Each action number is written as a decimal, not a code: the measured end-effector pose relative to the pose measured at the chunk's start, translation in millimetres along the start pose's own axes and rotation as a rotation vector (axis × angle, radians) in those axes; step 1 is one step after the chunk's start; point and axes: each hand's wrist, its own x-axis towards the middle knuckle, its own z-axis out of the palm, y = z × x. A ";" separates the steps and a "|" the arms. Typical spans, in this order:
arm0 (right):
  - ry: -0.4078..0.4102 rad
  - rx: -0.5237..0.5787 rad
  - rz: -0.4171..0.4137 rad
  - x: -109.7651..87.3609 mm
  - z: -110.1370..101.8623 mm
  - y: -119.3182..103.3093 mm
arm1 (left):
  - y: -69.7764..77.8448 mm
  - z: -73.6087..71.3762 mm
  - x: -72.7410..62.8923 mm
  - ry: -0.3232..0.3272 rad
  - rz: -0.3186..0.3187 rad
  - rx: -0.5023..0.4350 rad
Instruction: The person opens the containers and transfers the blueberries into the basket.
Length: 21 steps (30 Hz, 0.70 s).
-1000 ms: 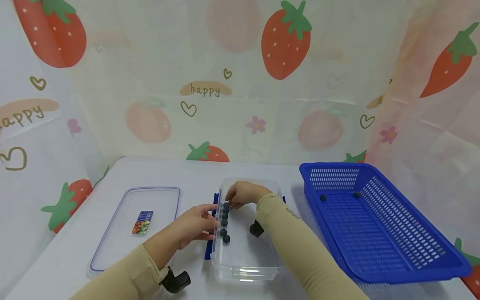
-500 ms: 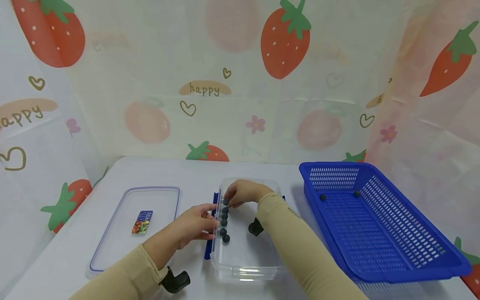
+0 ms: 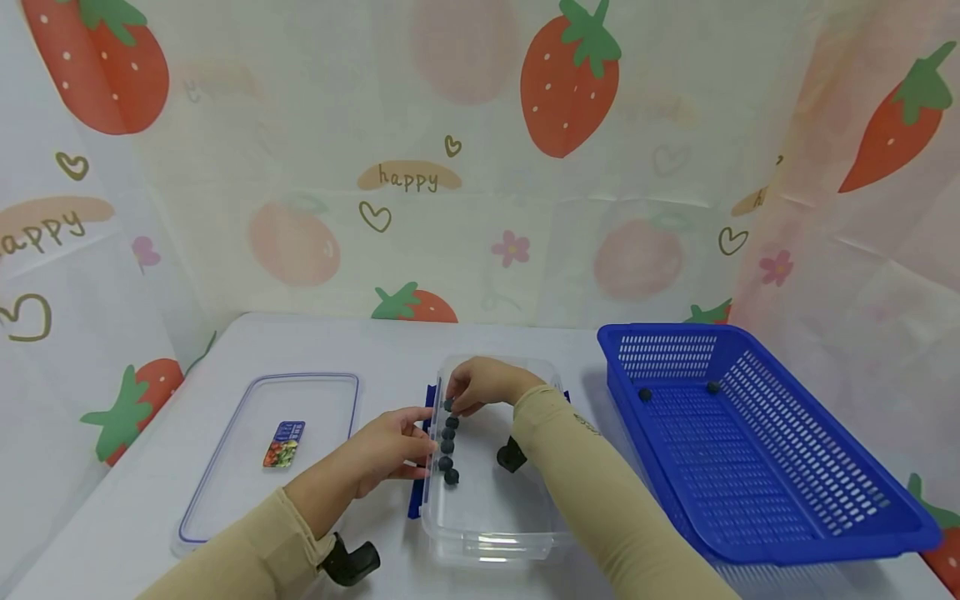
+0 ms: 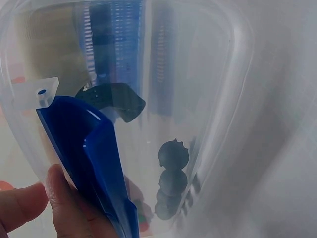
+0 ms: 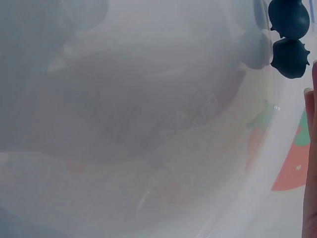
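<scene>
Several dark round blueberries (image 3: pixel 447 447) with small pointed crowns stand in a row along the left wall of a clear plastic box (image 3: pixel 495 521). Over the row's far end, my right hand (image 3: pixel 489 384) pinches the farthest berry at its fingertips. In the right wrist view, a finger (image 5: pixel 310 144) shows close beside the end blueberry (image 5: pixel 290 58); the thumb is out of sight. My left hand (image 3: pixel 386 448) rests its fairly straight, spread fingers on the box's left side by the blue latch (image 3: pixel 417 497). That latch partly hides its fingers in the left wrist view.
A blue perforated basket (image 3: pixel 750 550) stands at the right, with two dark berries inside. On the left lies a clear lid (image 3: pixel 225 500) with a blue rim, a colourful label (image 3: pixel 283 443) on it. A printed cloth backdrop surrounds the white table.
The farthest blueberry has shifted slightly left and toward the wall with my right fingertips. My left hand has stayed on the box's side.
</scene>
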 end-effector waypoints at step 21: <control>-0.034 0.014 -0.010 -0.7 1.5 -2.0 | -1.7 -0.5 1.7 -0.009 0.005 -0.003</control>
